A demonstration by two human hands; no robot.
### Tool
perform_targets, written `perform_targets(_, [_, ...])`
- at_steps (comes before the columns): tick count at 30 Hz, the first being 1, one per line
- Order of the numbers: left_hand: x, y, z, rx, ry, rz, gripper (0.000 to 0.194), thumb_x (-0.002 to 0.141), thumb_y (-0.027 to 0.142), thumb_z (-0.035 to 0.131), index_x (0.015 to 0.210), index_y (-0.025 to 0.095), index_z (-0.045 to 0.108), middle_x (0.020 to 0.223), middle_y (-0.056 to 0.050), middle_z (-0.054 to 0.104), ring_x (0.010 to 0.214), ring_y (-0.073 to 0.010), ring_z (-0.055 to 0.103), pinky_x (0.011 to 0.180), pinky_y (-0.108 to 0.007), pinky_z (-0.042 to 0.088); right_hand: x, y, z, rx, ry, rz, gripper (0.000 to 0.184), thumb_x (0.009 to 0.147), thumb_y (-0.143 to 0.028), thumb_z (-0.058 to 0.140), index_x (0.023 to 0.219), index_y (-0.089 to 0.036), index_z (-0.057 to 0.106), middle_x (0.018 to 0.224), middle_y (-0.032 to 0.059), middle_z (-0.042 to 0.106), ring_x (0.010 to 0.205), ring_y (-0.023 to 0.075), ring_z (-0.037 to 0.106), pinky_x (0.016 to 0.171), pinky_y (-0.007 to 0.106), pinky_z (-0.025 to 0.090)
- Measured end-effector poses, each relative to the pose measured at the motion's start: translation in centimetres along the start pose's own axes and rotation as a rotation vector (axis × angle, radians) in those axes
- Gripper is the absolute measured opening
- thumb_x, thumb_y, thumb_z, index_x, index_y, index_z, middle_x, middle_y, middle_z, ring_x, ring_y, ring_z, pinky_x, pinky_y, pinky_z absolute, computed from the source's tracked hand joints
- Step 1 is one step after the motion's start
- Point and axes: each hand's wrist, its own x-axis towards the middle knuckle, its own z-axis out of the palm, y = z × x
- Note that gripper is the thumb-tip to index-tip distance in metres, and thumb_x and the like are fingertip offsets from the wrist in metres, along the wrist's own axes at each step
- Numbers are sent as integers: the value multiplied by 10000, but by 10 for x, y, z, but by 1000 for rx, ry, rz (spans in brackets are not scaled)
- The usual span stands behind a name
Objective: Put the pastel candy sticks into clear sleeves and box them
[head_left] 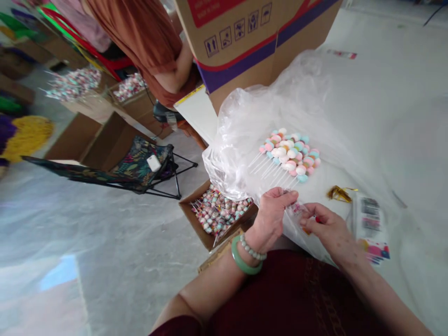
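Note:
Near the table's front edge, my left hand [271,212] is closed in a pinch on a small clear plastic bag [296,209] with pink print. My right hand [325,226] pinches the same bag from the other side, and a bit of orange shows under its fingertips. Just beyond my hands lie several marshmallow skewers [290,151] in pink, white, blue and yellow, their white sticks pointing toward me. They rest on a large clear plastic sheet [238,126]. To the right of my right hand are gold twist ties [339,193] and a stack of printed bags [371,219].
A big printed carton [259,51] stands at the back of the table [395,116]. Below on the left, an open box [196,224] holds many wrapped skewers. A folding chair [140,163] bears a white phone-like object [153,163]. A person in a brown top [140,37] sits behind.

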Motion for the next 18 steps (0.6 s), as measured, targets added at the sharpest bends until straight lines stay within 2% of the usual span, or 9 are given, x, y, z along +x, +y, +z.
perform_targets(4, [3, 1, 2, 10, 44, 104, 398, 587, 351, 772, 560, 171, 418, 511, 65, 442, 468, -47, 386, 494, -215, 309, 2, -4, 2, 129, -15, -14, 207, 649, -361, 704, 655, -174, 615, 527, -27, 568, 493, 113, 507, 500, 238, 422])
perform_targets(7, [5, 5, 0, 56, 16, 172, 339, 686, 441, 704, 645, 162, 516, 588, 42, 508, 504, -60, 442, 522, -220, 351, 1, -8, 2, 140, 39, 9, 217, 701, -386, 663, 657, -177, 620, 508, -28, 566, 466, 110, 508, 488, 239, 436])
perform_targets(10, [0, 6, -2, 101, -60, 60, 346, 715, 486, 674, 776, 155, 598, 709, 2, 593, 541, -85, 526, 548, -239, 400, 0, -9, 2, 78, 134, 11, 239, 739, -425, 628, 702, -189, 629, 516, -29, 567, 487, 129, 539, 500, 250, 460])
perform_targets(13, [-8, 2, -1, 156, -114, -105, 322, 682, 424, 723, 773, 133, 619, 718, -16, 612, 536, -94, 548, 545, -245, 413, -2, -7, 5, -93, 171, -51, 287, 802, -479, 558, 750, -208, 638, 543, -19, 583, 530, 153, 574, 548, 272, 471])
perform_targets(18, [-15, 0, 1, 75, -68, -114, 258, 658, 338, 745, 763, 116, 666, 704, -18, 623, 561, -79, 529, 579, -233, 424, -7, -7, 9, -463, 256, -306, 300, 875, -443, 476, 770, -216, 642, 559, -6, 590, 543, 154, 552, 588, 279, 393])
